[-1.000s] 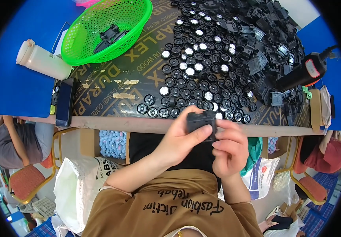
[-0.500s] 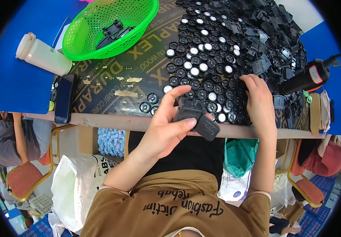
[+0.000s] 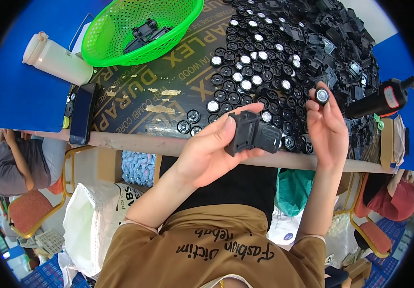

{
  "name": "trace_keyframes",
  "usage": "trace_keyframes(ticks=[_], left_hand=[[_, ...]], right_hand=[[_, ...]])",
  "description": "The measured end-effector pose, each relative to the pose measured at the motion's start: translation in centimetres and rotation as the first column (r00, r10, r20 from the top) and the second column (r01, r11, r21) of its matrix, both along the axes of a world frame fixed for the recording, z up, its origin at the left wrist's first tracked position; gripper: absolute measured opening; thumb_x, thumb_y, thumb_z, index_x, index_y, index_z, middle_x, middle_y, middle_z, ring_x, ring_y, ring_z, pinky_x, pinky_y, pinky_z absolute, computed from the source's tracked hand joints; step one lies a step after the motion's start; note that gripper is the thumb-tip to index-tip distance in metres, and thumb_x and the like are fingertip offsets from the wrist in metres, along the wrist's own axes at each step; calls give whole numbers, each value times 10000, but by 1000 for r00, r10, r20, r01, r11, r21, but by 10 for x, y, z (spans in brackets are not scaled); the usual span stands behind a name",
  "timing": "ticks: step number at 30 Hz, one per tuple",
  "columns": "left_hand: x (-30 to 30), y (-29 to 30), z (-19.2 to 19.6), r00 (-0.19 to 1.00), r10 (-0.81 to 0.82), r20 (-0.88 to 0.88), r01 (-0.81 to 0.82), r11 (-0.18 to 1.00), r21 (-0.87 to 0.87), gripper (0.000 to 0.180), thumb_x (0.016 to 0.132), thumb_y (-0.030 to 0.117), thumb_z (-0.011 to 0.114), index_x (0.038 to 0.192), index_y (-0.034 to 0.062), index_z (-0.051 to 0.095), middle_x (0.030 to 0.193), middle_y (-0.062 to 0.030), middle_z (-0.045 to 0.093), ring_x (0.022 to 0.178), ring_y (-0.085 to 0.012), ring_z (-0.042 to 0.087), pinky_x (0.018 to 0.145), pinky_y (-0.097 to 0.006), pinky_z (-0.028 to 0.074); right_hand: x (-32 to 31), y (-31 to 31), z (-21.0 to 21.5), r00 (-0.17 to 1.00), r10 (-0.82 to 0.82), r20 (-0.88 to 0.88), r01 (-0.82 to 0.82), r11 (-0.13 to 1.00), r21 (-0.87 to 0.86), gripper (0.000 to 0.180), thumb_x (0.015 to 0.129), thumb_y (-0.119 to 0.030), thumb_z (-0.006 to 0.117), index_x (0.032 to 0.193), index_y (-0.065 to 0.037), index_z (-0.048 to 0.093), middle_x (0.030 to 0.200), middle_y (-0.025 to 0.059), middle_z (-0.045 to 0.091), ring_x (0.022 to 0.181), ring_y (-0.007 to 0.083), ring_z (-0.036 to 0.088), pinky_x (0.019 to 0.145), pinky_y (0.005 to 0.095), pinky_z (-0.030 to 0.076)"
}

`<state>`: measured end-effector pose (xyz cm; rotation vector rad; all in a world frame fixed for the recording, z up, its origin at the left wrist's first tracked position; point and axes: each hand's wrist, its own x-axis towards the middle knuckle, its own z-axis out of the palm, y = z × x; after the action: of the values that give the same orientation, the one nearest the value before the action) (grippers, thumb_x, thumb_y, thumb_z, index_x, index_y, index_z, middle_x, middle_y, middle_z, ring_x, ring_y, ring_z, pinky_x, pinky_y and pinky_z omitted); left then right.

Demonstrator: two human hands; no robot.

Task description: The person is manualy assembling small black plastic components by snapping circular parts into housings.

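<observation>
My left hand [image 3: 212,151] grips a black plastic housing [image 3: 252,133] with a hinged-looking flap, above the table's near edge. Between the thumb and fingers of my right hand [image 3: 328,126] is a small round black wheel [image 3: 321,96] with a silvery white centre, raised over the right side of the table. Many similar black wheels [image 3: 233,98], some with white centres, lie spread beyond my hands. A heap of black plastic housings [image 3: 331,45] is piled behind them to the right.
At the far left stands a green perforated basket [image 3: 142,60] holding a few black housings. A white jar [image 3: 56,62] and a dark phone [image 3: 82,113] lie left of it. On the right is a black corded power tool [image 3: 377,100]. Other people sit at both sides.
My right hand has risen from among the wheels with one wheel pinched in its fingers. My left hand has turned the housing and shifted slightly right.
</observation>
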<state>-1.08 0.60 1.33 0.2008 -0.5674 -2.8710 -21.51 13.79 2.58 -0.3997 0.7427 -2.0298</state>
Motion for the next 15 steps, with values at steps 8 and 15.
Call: trace_keyframes(ticks=[8,15], left_hand=[[2,2,-2,998,49,-37,-56,973,-225,575,813,227,655,1259,13,363,961,-71,507,863,-144,511,738,-274,429],[5,6,5,953,297,54,-79,419,-905,495,675,87,762,1083,59,483,959,-45,486,879,-150,505,766,-271,425]], right_hand=[[22,-1,-2,1000,30,3,-30,999,35,341,903,-106,501,1190,65,433,996,132,504,832,143,464,682,209,423],[60,-5,11,912,165,-377,-98,977,191,235,856,-157,576,1027,-13,505,871,39,532,717,76,453,636,200,374]])
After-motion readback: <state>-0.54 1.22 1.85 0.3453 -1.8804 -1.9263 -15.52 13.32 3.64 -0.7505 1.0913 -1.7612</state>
